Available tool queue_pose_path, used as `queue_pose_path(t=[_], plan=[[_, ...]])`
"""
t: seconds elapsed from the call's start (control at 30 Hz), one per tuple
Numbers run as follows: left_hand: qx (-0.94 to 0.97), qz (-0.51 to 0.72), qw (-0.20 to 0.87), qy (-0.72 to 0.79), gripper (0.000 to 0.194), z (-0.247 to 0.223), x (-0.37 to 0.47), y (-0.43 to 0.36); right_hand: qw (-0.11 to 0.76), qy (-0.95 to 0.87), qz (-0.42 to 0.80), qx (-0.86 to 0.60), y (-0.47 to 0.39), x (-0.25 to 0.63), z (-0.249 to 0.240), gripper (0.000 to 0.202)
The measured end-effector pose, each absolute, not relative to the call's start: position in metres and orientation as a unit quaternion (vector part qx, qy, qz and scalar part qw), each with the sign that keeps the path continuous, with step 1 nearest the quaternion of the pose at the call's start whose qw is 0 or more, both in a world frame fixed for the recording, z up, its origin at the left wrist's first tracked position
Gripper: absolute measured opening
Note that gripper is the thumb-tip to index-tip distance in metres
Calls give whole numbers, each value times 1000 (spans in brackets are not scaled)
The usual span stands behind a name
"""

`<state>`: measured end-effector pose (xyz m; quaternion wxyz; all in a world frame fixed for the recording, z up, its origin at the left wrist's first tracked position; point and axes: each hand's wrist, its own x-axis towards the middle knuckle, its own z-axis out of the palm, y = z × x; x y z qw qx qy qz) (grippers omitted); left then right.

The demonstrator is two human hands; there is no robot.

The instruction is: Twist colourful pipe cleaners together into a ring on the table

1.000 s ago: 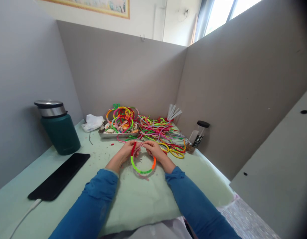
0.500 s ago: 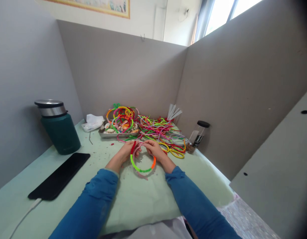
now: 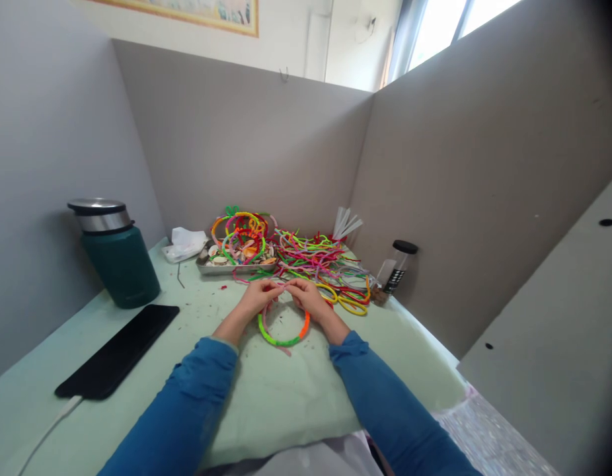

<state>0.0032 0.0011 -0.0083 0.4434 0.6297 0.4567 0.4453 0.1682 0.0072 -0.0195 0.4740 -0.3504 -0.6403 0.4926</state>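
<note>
Both hands meet over the middle of the table around a ring of fuzzy stems (image 3: 286,342), coloured green and orange, which hangs below the fingers. My left hand (image 3: 259,297) pinches the ring's upper left side. My right hand (image 3: 306,296) is closed on its upper right side, fingertips nearly touching those of the left. A thin pink strand runs between the fingertips and along the inside of the ring. The fingers hide the top of the ring.
Behind the hands are a metal tray (image 3: 221,270) of shells with colourful rings and a pile of fuzzy stems (image 3: 316,254). A green bottle (image 3: 121,264) and black phone (image 3: 120,350) lie left; a clear jar (image 3: 392,274) stands right.
My left fingers have shifted toward the right hand and now cover the red part of the ring. The ring has turned slightly. My right hand has barely moved.
</note>
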Motion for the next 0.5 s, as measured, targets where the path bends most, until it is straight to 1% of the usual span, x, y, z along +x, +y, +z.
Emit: queue_pose_path(t=[0.07, 0.2, 0.27, 0.37, 0.5], plan=[[657, 458, 377, 466, 25, -10, 3, 5, 471, -646, 483, -357, 8, 168, -20, 23], [738, 450, 196, 463, 14, -10, 1, 8, 472, -652, 465, -368, 10, 166, -21, 20], [752, 441, 154, 465, 14, -8, 1, 7, 474, -655, 457, -371, 10, 165, -22, 20], [750, 431, 158, 476, 16, -6, 1, 4, 469, -667, 440, -375, 10, 165, -22, 20], [724, 429, 235, 486, 16, -7, 3, 3, 465, -678, 426, -378, 11, 164, -23, 23]])
